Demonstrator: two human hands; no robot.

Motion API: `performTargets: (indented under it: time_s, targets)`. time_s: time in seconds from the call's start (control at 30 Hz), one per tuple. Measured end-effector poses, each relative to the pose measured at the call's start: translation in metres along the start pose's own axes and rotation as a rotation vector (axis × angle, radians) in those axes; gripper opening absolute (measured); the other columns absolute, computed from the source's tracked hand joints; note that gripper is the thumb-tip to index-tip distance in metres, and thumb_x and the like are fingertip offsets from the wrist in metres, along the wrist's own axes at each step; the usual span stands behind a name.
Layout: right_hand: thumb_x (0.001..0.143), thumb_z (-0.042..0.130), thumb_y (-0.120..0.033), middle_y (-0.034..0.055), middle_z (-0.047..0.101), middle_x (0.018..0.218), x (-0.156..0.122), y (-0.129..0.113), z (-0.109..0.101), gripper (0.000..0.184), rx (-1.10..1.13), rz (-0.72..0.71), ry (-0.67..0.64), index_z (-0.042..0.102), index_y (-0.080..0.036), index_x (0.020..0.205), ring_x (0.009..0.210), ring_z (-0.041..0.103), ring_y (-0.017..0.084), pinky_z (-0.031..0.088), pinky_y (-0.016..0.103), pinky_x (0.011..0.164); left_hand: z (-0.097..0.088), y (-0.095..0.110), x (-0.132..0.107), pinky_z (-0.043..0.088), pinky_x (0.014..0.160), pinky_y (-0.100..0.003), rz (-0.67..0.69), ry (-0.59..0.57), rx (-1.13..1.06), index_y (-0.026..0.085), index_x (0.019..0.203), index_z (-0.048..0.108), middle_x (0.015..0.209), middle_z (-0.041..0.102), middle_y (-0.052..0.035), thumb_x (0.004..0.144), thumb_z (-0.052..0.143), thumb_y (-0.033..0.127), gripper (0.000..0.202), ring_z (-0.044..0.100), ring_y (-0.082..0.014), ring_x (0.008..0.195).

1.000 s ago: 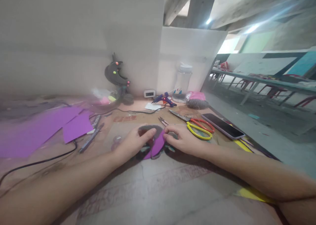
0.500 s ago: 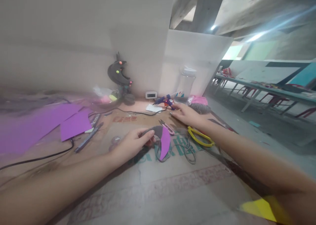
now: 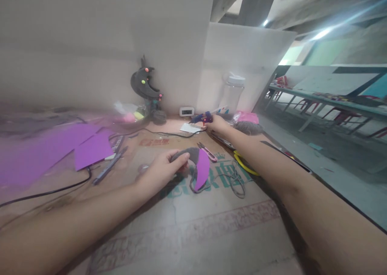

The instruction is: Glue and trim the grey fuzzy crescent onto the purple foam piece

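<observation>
Centre: left hand (image 3: 163,166) pinches grey-and-purple yarn-wrapped crescent (image 3: 203,168) | likely light, bendable; hold grey end | right hand's (image 3: 216,124) grip unclear

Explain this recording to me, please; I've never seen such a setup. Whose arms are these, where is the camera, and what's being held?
There is no machine: these are a person's bare arms, seen by a camera worn on their head, looking forward and down. The left hand holds a grey and purple crescent. The right hand is at a glue gun; its exact grip is unclear. On the work surface lie snips, grey yarn, a pen and purple sheets. Farther back stand a dark moon ornament and a bottle.
</observation>
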State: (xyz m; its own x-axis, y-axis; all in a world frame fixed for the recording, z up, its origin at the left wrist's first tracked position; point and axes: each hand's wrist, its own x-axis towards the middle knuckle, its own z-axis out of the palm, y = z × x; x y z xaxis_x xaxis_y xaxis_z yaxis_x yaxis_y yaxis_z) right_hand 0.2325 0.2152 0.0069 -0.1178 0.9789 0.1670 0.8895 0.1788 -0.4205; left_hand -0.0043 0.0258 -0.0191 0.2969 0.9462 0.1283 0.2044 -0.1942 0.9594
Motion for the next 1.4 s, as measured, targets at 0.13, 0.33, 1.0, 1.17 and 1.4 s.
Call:
performTargets:
  time_s: [0.13, 0.33, 1.0, 1.17, 1.4]
  targets:
    - [0.093, 0.058, -0.035, 0.0091, 0.058, 0.124, -0.004, -0.005, -0.009, 0.036, 0.015, 0.027, 0.037, 0.056, -0.016, 0.124, 0.105, 0.061, 0.022, 0.053, 0.043, 0.087, 0.0, 0.0, 0.001, 0.039, 0.063, -0.025, 0.0, 0.006, 0.052, 0.019, 0.071, 0.057, 0.065, 0.057, 0.0035, 0.086, 0.055, 0.052, 0.037, 0.054, -0.0139, 0.064]
    - [0.089, 0.06, -0.035, 0.0073, 0.07, 0.078, -0.027, -0.005, -0.035, 0.031, 0.095, 0.05, 0.077, 0.063, -0.011, 0.108, 0.069, 0.065, 0.018, 0.053, 0.03, 0.067, -0.001, 0.003, -0.001, 0.039, 0.059, -0.025, -0.044, 0.036, 0.099, 0.02, 0.071, 0.056, 0.065, 0.058, 0.0039, 0.085, 0.056, 0.053, 0.036, 0.054, -0.0135, 0.062]
    - [0.079, 0.065, -0.049, 0.0058, 0.072, 0.082, -0.218, -0.013, -0.041, 0.026, 0.325, -0.253, -0.088, 0.067, -0.023, 0.082, 0.078, 0.069, 0.024, 0.057, 0.037, 0.07, 0.0, 0.015, -0.007, 0.042, 0.052, -0.023, -0.105, 0.136, 0.064, 0.02, 0.077, 0.055, 0.07, 0.07, 0.0005, 0.081, 0.06, 0.046, 0.026, 0.059, -0.0135, 0.058]
    - [0.077, 0.069, -0.049, 0.0044, 0.07, 0.08, -0.221, -0.018, -0.032, 0.027, 0.395, -0.257, -0.161, 0.066, -0.022, 0.083, 0.072, 0.066, 0.021, 0.054, 0.034, 0.062, 0.001, 0.019, -0.008, 0.044, 0.054, -0.022, -0.125, 0.114, 0.086, 0.02, 0.074, 0.055, 0.069, 0.069, 0.0005, 0.08, 0.06, 0.043, 0.024, 0.063, -0.0147, 0.062]
    - [0.076, 0.067, -0.054, 0.0029, 0.06, 0.066, -0.22, -0.018, -0.028, 0.032, 0.23, -0.32, -0.092, 0.06, -0.024, 0.071, 0.06, 0.056, 0.019, 0.045, 0.033, 0.053, 0.001, 0.022, -0.008, 0.046, 0.054, -0.023, -0.123, 0.067, 0.092, 0.02, 0.072, 0.054, 0.066, 0.065, -0.0003, 0.08, 0.06, 0.041, 0.023, 0.063, -0.0164, 0.064]
